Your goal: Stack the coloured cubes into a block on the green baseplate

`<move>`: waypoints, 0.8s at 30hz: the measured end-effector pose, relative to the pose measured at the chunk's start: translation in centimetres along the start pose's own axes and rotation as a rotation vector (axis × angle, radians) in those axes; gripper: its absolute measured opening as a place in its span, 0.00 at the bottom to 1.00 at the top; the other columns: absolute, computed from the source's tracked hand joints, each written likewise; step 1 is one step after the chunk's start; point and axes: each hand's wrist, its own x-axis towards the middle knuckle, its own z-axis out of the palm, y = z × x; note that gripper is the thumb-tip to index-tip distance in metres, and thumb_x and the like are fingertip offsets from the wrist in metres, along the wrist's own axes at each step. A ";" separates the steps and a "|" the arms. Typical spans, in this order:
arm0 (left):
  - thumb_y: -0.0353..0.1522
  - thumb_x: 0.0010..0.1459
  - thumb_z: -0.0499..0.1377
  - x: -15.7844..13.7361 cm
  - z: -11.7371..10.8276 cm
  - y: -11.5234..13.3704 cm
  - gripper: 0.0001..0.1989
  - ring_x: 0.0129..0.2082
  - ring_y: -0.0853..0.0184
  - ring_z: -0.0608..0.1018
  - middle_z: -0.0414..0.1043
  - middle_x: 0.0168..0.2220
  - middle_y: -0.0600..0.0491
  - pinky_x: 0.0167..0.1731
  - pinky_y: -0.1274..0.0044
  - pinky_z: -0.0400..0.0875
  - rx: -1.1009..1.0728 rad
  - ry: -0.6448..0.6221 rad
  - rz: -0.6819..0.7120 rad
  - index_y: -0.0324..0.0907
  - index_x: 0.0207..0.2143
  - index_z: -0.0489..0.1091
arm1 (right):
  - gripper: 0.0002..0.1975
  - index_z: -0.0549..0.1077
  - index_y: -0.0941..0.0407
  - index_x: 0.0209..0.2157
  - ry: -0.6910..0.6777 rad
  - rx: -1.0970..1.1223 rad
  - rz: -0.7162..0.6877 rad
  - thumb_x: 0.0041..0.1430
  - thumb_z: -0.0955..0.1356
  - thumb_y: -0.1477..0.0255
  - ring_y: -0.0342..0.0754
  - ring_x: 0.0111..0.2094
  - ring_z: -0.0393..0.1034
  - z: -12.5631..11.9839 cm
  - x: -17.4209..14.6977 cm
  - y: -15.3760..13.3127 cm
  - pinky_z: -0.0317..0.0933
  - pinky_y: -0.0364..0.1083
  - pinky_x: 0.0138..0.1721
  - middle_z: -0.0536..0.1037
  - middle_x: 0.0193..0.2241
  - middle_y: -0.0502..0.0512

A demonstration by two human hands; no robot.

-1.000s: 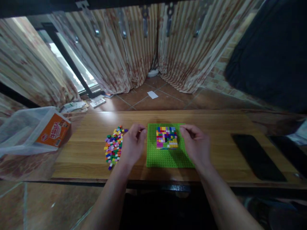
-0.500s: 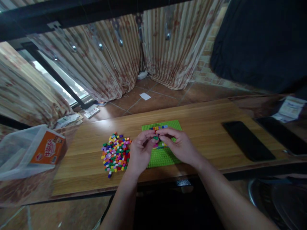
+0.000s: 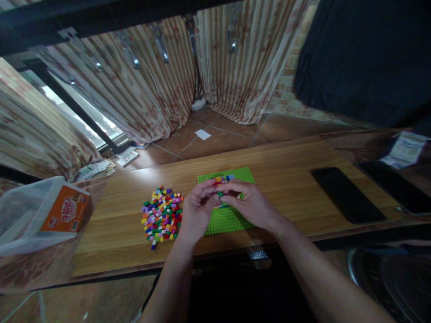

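Over the bright green studded baseplate [image 3: 229, 222], my left hand [image 3: 197, 206] and my right hand [image 3: 251, 204] meet with their fingertips close together. Between them is a small dark green toy brick [image 3: 220, 194], pinched by the thumb and fingers of both hands. Rows of coloured bricks [image 3: 224, 179] are fixed on the plate just beyond my fingers, and my hands hide part of them. Left of my left hand lies a loose pile of small multicoloured bricks [image 3: 163, 215].
A wooden board [image 3: 289, 179] carries the plate and the pile. At the far left stands a clear plastic bin [image 3: 23, 211] with an orange label. To the right lie a black phone-like slab [image 3: 348, 195] and another dark device [image 3: 392, 186]. Curtains [image 3: 161, 85] hang beyond.
My right fingers have shifted slightly down onto the green brick, and more of the coloured rows behind shows. My left hand keeps nearly the same place.
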 end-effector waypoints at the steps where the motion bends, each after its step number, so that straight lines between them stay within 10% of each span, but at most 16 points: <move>1: 0.32 0.53 0.64 0.0 0.0 0.0 0.19 0.33 0.67 0.81 0.81 0.41 0.49 0.35 0.74 0.77 -0.003 -0.008 0.000 0.41 0.48 0.71 | 0.08 0.80 0.49 0.37 -0.006 -0.004 0.007 0.58 0.68 0.72 0.45 0.34 0.71 0.0 0.0 -0.1 0.66 0.47 0.37 0.78 0.32 0.48; 15: 0.32 0.51 0.61 0.7 -1.2 -1.1 0.10 0.34 0.67 0.79 0.79 0.38 0.49 0.35 0.76 0.74 0.279 0.227 -0.022 0.38 0.38 0.74 | 0.07 0.79 0.50 0.34 -0.032 -0.235 0.050 0.51 0.73 0.73 0.47 0.38 0.70 -3.8 -0.1 2.2 0.62 0.49 0.42 0.76 0.38 0.50; 24: 0.33 0.55 0.60 0.5 -1.1 -1.9 0.14 0.27 0.69 0.76 0.79 0.33 0.51 0.27 0.78 0.70 0.415 0.157 -0.063 0.39 0.44 0.75 | 0.07 0.79 0.51 0.36 -0.078 -0.395 0.040 0.54 0.72 0.74 0.49 0.43 0.71 -2.7 0.0 1.7 0.63 0.52 0.48 0.74 0.41 0.52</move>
